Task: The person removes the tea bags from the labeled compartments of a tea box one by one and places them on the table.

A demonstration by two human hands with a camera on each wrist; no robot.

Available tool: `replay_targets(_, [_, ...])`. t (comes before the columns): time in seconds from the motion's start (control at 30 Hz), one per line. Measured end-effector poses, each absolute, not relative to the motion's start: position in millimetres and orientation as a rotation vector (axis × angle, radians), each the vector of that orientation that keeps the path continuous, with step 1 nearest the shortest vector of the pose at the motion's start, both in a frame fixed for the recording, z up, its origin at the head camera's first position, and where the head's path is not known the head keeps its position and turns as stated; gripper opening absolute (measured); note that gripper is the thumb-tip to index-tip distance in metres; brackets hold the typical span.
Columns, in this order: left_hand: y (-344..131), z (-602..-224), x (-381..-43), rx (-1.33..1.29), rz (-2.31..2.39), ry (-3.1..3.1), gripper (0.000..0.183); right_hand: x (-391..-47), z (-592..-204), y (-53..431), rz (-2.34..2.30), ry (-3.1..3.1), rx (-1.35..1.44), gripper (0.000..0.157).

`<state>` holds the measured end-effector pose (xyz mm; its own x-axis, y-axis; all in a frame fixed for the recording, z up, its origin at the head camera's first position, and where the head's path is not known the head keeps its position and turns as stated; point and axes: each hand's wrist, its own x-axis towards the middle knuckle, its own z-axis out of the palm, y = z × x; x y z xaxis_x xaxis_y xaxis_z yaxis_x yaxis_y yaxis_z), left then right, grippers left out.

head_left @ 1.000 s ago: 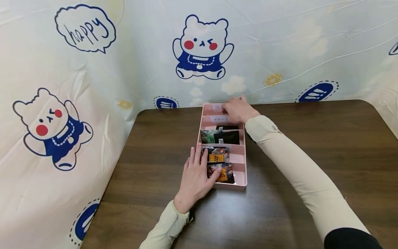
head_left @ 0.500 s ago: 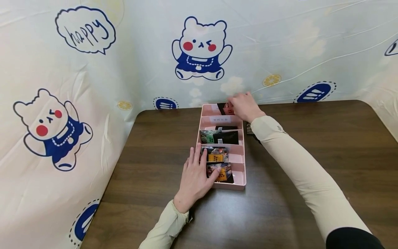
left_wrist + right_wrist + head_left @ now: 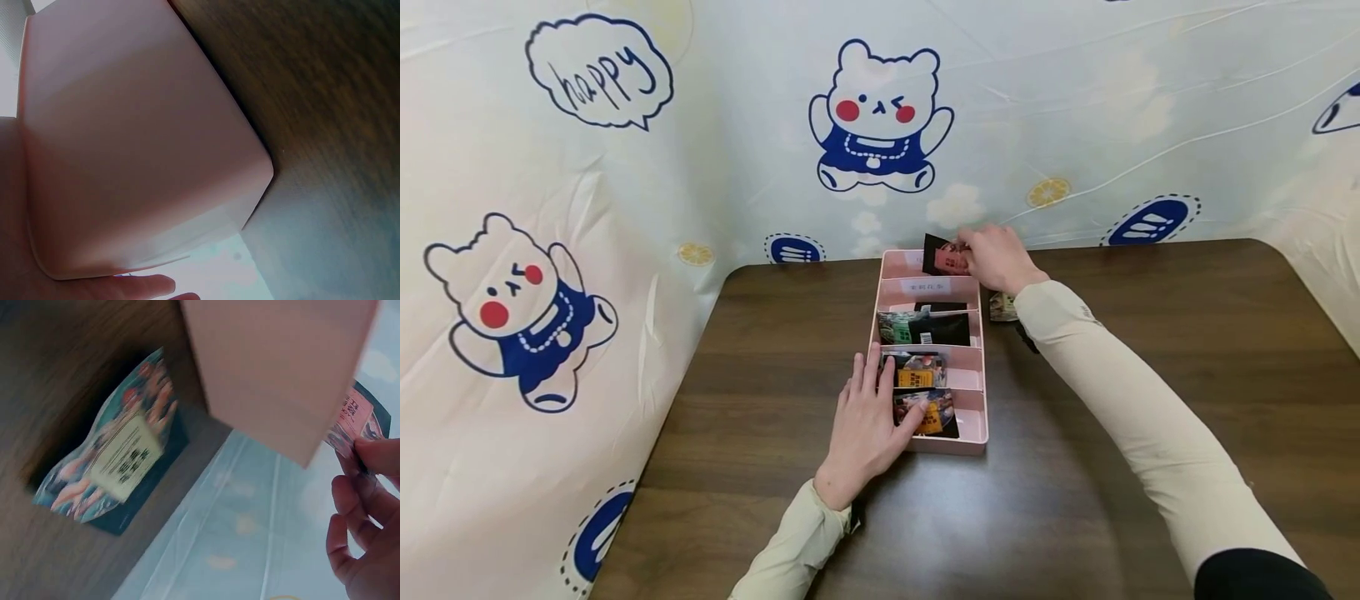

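Observation:
A pink divided tray (image 3: 946,447) lies lengthwise on the table, with paper labels on its dividers. My left hand (image 3: 863,429) rests along its front left rim, fingers straight, thumb over the front compartment. At the far end my right hand (image 3: 1002,258) pinches a tea sachet (image 3: 947,261) with a red label, tilted above the back compartment; the right wrist view shows thumb and fingers on its edge. Other sachets lie inside: orange-labelled ones (image 3: 934,417) in the two front compartments, a green-labelled one (image 3: 897,329) and a black one (image 3: 946,331) in the middle.
Another sachet (image 3: 122,450) with a pale yellow label lies on the table right of the tray, partly under my right wrist in the head view. The dark wooden table (image 3: 760,400) meets a printed cloth (image 3: 737,167) behind the tray.
My right hand has drawn back from inside the far compartment, lifting the red-labelled sachet up above the rim. The left hand stays on the tray.

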<state>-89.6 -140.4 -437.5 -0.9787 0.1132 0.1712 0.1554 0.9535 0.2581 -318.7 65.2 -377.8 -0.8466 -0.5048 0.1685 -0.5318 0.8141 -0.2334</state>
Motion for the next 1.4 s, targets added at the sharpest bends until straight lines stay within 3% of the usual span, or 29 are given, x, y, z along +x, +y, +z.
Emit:
replay_targets(0.8, [-140.0, -435.8, -91.1, -0.195, -0.407, -2.970, 0.079, -301.9, -340.0, 112.3, 0.793, -2.815, 0.623, 0.020])
replay_targets(1.4, [-137.2, -435.9, -90.7, -0.191, -0.418, -2.979, 0.078, -286.8, -367.2, 174.8, 0.995, -2.770, 0.233, 0.022])
